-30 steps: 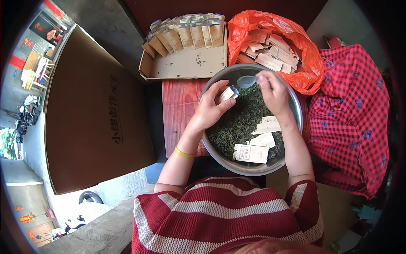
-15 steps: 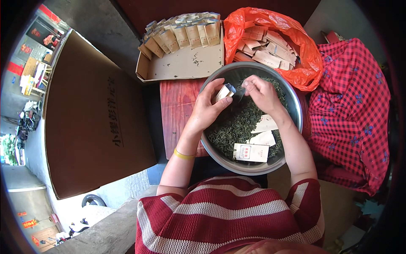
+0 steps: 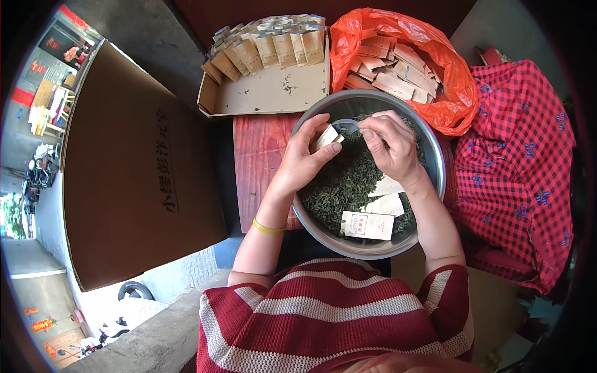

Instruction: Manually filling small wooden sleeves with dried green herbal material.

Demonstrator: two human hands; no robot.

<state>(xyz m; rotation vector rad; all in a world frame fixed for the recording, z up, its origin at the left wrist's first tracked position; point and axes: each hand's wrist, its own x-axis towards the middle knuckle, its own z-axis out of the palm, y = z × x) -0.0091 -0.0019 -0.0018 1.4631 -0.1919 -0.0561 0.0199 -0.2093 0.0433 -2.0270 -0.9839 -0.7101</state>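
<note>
My left hand (image 3: pixel 306 155) is closed around a small cream paper packet (image 3: pixel 326 138), held upright over the left part of a metal basin (image 3: pixel 297 214). In my right hand (image 3: pixel 392 146) a small pale spoon (image 3: pixel 348 124) is pinched, its bowl at the mouth of the packet. Whether the spoon carries anything is too small to tell. Dark green dried leaves (image 3: pixel 339 193), looking like loose tea, lie in the basin below both hands. On the leaves rest a flat printed packet (image 3: pixel 368 225) and other cream packets (image 3: pixel 384 204), partly overlapping.
Behind the basin, a shallow cardboard box (image 3: pixel 261 99) holds rows of standing packets (image 3: pixel 267 50) and some leaf crumbs. An orange plastic bag (image 3: pixel 463 115) contains many flat packets (image 3: pixel 404 74). A red checked cloth (image 3: pixel 516 168) hangs at right; a big carton (image 3: pixel 137 174) stands left of the wooden table (image 3: pixel 255 149).
The spoon has tilted from lower among the leaves side to level at the packet's mouth. My right hand has shifted slightly right and down; the left hand keeps its place.
</note>
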